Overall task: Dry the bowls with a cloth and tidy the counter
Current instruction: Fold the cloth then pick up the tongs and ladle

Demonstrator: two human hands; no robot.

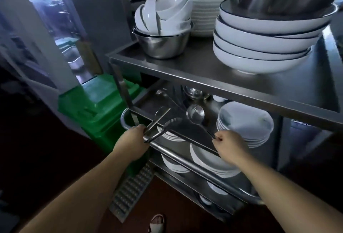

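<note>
Left hand (134, 136) grips 2 metal utensils (157, 124) at the rack's (204, 77) middle shelf edge. Right hand (227, 142) pinches a ladle (195, 115) handle. White bowls (165, 15) sit in a steel basin (163, 44) on top; plates (245, 121) beside ladle.

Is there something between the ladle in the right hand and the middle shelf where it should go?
Nothing visible blocks it. The right hand pinches the ladle by its handle end, and its bowl is already over the middle shelf, left of the plate stack.
</note>
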